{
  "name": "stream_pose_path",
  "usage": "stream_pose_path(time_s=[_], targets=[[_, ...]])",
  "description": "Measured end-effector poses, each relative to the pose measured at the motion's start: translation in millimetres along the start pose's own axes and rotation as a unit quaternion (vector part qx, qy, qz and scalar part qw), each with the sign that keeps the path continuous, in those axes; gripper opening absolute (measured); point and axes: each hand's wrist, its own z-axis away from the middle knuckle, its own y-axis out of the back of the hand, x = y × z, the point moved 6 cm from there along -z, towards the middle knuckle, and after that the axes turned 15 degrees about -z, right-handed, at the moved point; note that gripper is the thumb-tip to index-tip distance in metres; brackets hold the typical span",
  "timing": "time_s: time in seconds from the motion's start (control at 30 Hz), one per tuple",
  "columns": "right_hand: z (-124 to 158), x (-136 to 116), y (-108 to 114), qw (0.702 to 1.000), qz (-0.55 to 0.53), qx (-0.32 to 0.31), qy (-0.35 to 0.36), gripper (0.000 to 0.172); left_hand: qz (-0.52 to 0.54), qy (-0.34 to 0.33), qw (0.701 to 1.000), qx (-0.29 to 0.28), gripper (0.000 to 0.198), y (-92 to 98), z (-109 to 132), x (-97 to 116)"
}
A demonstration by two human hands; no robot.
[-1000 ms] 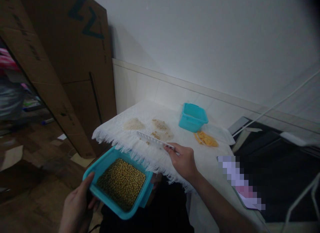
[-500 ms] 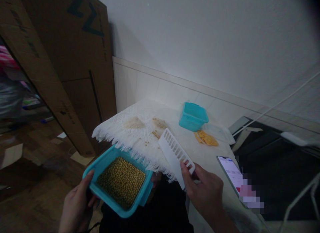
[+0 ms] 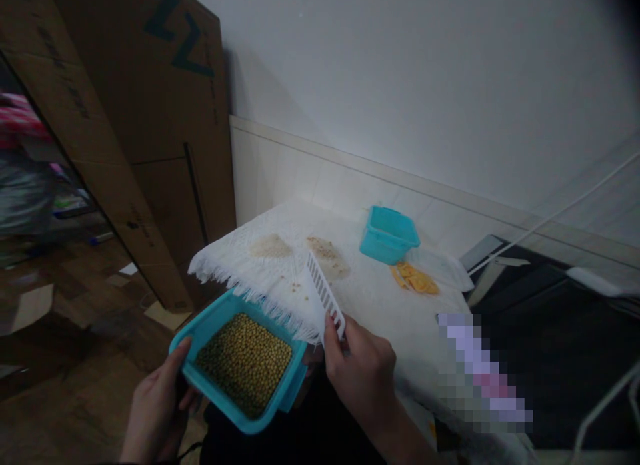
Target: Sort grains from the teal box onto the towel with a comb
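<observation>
My left hand (image 3: 157,398) grips the left side of a teal plastic container (image 3: 292,388), thumb over its rim. Yellowish beans (image 3: 250,362) fill much of it, and it sits just off the table's fringed front edge. In my right hand (image 3: 363,365) is a white slotted plastic piece (image 3: 314,297), pinched at its near end and tilted over the cloth. Its far end reaches a mixed heap of grains and beans (image 3: 327,255). Left of that lies a heap of pale grains (image 3: 271,246). A few loose beans (image 3: 295,288) lie left of the slotted piece.
A second teal container (image 3: 387,245) stands near the wall, beside an orange-yellow cloth-like item (image 3: 416,279) and a clear plastic piece (image 3: 445,268). A blurred-out phone (image 3: 473,358) lies at right. A tall cardboard box (image 3: 150,118) stands left of the white tablecloth (image 3: 225,248).
My right hand has moved left with the slotted piece, which is now turned more edge-on. The bean cluster beside it no longer shows. My left hand and its container stay nearly still.
</observation>
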Motion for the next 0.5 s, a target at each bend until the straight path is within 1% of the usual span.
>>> stream_pose_path(time_s=[0.2, 0.3, 0.4, 0.5], targets=[[-10, 17, -25, 0.997, -0.072, -0.010, -0.014, 0.041, 0.003, 0.024, 1.000, -0.002, 0.068, -1.7, 9, 11], [-14, 29, -35, 0.993, -0.110, -0.039, -0.026, 0.037, 0.028, 0.038, 0.999, -0.003, 0.069, -3.5, 13, 12], [-13, 38, -38, 0.987, -0.143, -0.067, -0.033, 0.032, 0.032, 0.036, 0.999, -0.013, 0.071, -4.1, 12, 10], [-6, 36, -31, 0.981, -0.176, -0.085, -0.024, 0.029, 0.026, 0.032, 0.999, -0.023, 0.071, -3.7, 9, 6]])
